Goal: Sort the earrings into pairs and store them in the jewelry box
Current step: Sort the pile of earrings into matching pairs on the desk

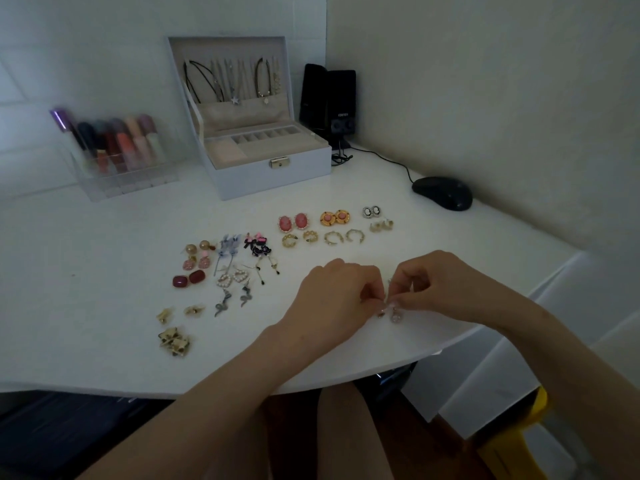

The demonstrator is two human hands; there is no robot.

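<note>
My plain white desk top (104,271) carries the pale grey-blue rectangular jewelry box (273,178), lined in beige. The pink oval cameo earrings (293,221) have white pearl rims. The orange-gold round disc earrings (335,217) have pink centres. The glossy oblong earrings (188,279) are dark red, and the gold bow-shaped earrings (174,341) show dark leopard spots. The small drop earrings (396,317) I pinch are pale silver. The oval computer mouse (442,192) and the pair of upright speakers (327,98) are black.
</note>
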